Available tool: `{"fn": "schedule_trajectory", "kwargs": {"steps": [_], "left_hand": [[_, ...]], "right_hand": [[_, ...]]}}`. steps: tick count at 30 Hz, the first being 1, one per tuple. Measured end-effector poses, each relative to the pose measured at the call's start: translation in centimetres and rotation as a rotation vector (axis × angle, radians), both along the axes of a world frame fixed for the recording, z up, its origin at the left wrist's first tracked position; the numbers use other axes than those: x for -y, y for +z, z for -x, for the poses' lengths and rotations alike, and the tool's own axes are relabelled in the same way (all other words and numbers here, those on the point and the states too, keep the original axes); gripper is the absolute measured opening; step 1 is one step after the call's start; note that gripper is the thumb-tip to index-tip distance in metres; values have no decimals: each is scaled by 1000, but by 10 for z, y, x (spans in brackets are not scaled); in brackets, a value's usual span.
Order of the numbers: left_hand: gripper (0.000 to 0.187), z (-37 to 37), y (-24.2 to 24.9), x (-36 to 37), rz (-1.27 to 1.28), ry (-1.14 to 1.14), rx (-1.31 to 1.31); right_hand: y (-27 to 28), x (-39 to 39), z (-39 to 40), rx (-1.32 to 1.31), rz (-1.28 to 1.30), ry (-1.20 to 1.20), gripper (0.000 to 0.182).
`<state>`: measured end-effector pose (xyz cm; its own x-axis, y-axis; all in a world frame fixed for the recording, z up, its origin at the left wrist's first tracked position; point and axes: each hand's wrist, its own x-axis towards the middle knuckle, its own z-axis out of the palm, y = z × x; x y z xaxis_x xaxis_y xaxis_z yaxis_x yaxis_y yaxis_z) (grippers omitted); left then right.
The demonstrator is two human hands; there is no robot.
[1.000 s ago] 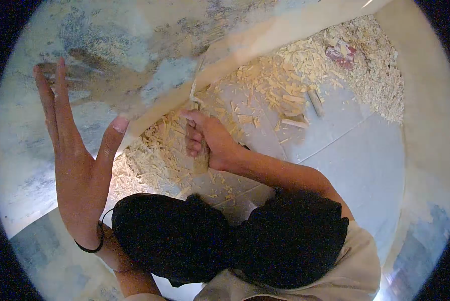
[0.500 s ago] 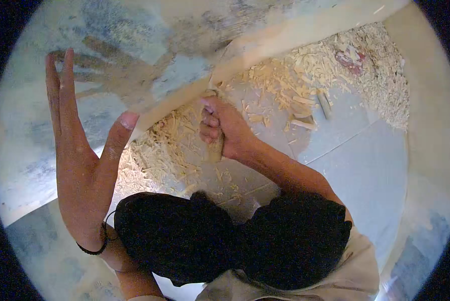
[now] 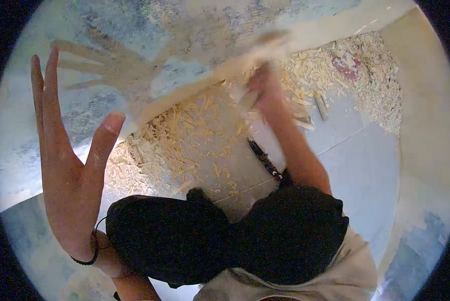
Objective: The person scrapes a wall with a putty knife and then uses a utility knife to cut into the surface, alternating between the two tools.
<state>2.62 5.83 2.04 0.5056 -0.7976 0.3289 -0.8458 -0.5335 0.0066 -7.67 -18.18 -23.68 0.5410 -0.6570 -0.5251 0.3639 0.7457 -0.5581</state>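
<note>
A person crouches or sits over a tiled floor strewn with wood-like shavings, the left hand open and raised, its right hand closed around the handle of a hand tool. The tool is above the floor at the pale edge of a mottled blue-and-cream surface, its head pointing toward that surface; motion blur hides its shape and whether it touches.

The fist wraps the handle, a grip that appears to give firm control while leaving the head clear of the fingers. The left hand holds nothing, its fingers extended and thumb apart, well away from the tool. It may be placed there for balance or support, though the view does not show whether the palm meets the surface. Its spread-fingered shadow falls on the surface beside it.

Shavings lie thickest along the foot of the pale edge and in a heap at the far side, where a red-and-white item sits among them. A short stick rests on the floor near the right hand. A dark, narrow item lies beside the right forearm, its nature unclear. Black clothing covers what appear to be bent knees, drawn in close below the working area, and a dark cord circles the left wrist.
</note>
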Motion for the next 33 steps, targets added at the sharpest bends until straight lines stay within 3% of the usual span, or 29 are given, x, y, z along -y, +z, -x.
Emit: {"fn": "schedule_trajectory", "kwargs": {"steps": [1,3,6,7,10,11,17,26,33], "left_hand": [[79,0,1,-3,13,0,-4],[79,-1,2,-6,28,-10,-16],[79,-8,-2,-4,32,-35,-36],[79,-12,-4,-2,27,-43,-27],[80,-9,-10,12,6,-67,-57],[80,-7,-11,16,-1,-75,-69],[80,-11,-10,13,-57,-66,-82],[77,-12,-16,23,-113,-61,-83],[76,-14,-16,18,-128,-58,-69]], "right_hand": [[-10,32,10,-40,97,-141,31],[-42,102,56,264,38,-162,28],[-54,86,72,174,165,-146,31],[-9,39,60,34,159,-143,21],[-29,-17,39,-161,228,240,24],[-9,-34,31,-143,41,298,28],[-17,-80,8,-151,112,457,30],[-4,-83,-1,-76,-54,405,27],[-16,-29,0,10,-3,286,26]]}}
